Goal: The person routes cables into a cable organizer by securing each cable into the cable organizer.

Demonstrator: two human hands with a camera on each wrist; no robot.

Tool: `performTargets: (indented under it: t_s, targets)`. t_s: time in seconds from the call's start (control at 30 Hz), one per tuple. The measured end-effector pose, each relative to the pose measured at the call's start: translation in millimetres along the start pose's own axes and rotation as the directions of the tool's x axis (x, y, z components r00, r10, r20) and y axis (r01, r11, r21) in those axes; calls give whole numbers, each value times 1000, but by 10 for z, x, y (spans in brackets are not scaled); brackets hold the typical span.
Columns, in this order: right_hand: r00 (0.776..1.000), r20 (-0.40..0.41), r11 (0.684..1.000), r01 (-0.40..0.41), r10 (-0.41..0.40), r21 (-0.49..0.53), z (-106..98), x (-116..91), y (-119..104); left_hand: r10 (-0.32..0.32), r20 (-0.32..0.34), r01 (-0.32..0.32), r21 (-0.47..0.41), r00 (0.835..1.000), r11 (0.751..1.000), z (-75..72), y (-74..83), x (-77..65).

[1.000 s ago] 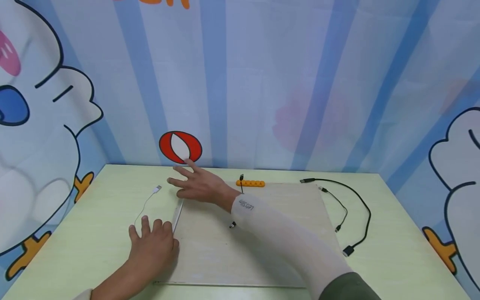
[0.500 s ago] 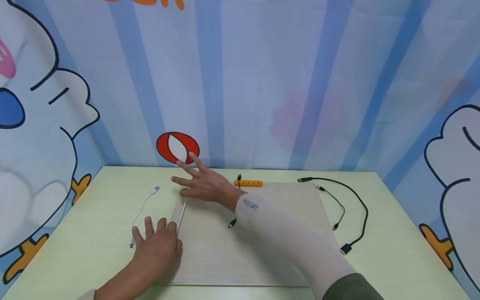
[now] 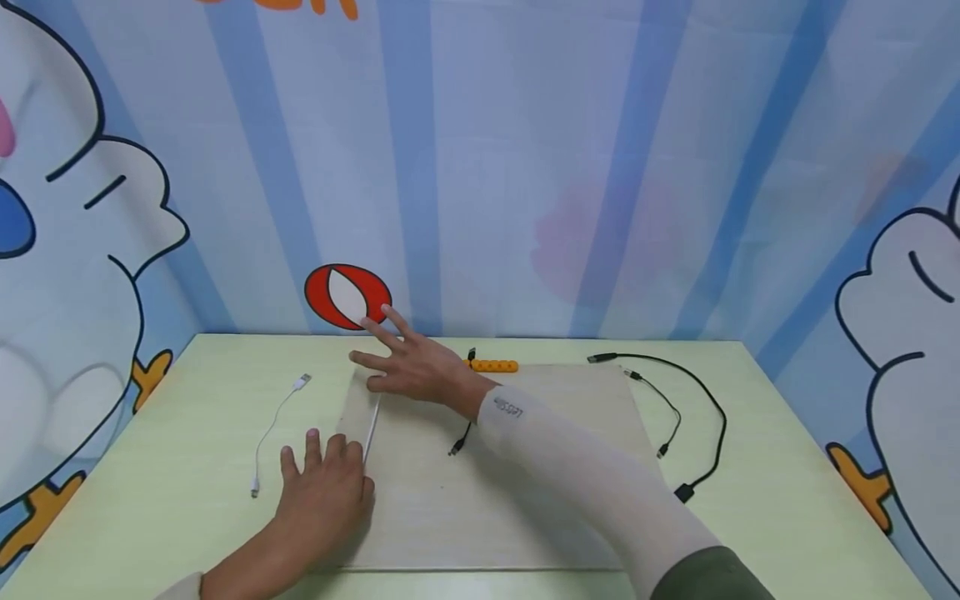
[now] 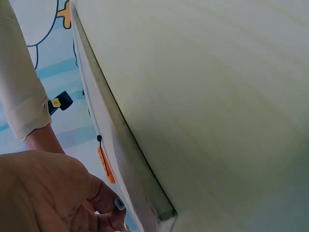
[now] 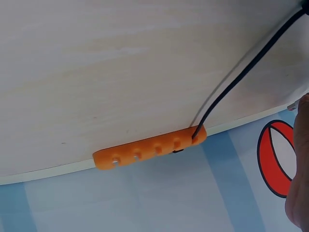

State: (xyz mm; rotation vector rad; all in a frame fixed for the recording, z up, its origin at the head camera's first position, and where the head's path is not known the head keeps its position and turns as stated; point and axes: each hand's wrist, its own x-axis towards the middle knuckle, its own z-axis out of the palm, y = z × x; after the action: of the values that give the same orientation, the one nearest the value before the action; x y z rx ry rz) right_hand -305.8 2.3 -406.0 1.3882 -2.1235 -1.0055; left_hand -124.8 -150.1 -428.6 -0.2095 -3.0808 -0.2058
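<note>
A thin white cable (image 3: 372, 429) runs straight between my two hands, above the left part of a pale board (image 3: 510, 508). My left hand (image 3: 322, 492) pinches its near end; a small metal plug tip (image 4: 119, 204) shows at the fingers in the left wrist view. With my right hand (image 3: 420, 371) I hold the far end, the other fingers spread; the thumb is hidden from the head. An orange cable holder (image 3: 495, 366) sits at the board's back edge. One black cable (image 5: 241, 72) is seated in its end slot, its near plug lying on the board.
Left of the board lies another white cable (image 3: 258, 446). Two black cables, one short (image 3: 675, 408) and one longer and thicker (image 3: 723, 425), lie on the right of the table (image 3: 795, 517). A printed curtain (image 3: 480, 167) stands behind.
Both hands have shifted slightly right, carrying the taut white cable from the board's left edge further over the board. The other white cable's lower end has come into view.
</note>
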Motion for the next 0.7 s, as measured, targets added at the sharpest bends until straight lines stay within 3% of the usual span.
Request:
performTargets:
  t_s: [0.33, 0.7]
  targets:
    - [1000, -5, 1000, 2, -2, 29, 58, -123, 55, 33, -21, -33, 12, 999, 999, 12, 99, 29]
    - [1000, -27, 999, 15, -16, -33, 102, -213, 84, 52, -68, -51, 25, 996, 998, 53, 199, 33]
